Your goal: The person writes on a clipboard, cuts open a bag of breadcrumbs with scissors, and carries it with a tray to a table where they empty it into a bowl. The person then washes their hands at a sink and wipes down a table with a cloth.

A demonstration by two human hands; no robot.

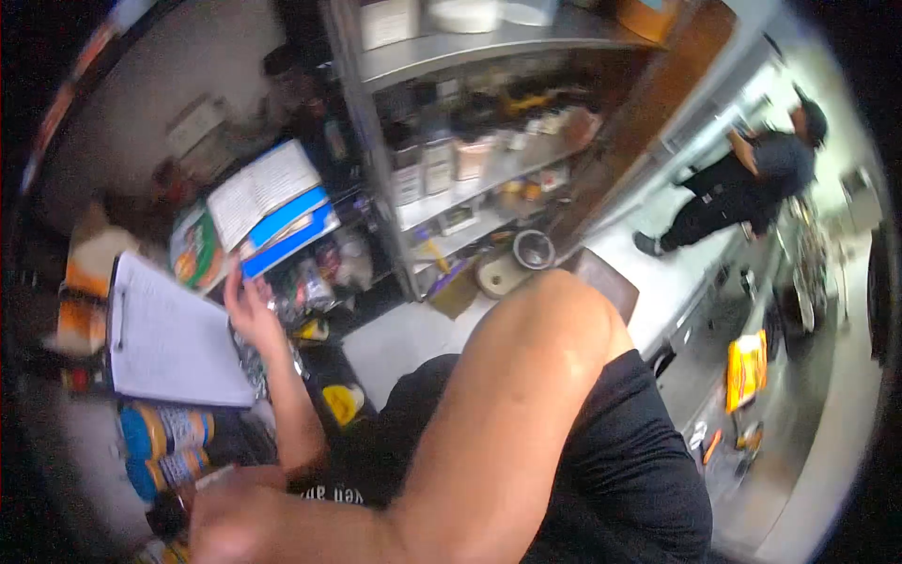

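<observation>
My left hand (252, 312) reaches forward with its fingers stretched out. It is beside the right edge of a clipboard (174, 329) holding white written sheets, just below a blue folder (291, 242). Whether the fingertips touch either one I cannot tell. An open notebook (263, 193) lies on top of the folder. My right arm crosses in front of my body, and my right hand (230, 528) is smeared by motion at the lower left. Close to it are jars with blue lids (141, 432) and a dark-lidded container (169, 512); I cannot make out whether it holds anything.
Ahead stands a metal shelf (507, 58) with several bottles and containers. A round metal pot (534, 249) sits low near it. To the right, a person in dark clothes (752, 179) stands by a counter bearing a yellow packet (747, 369).
</observation>
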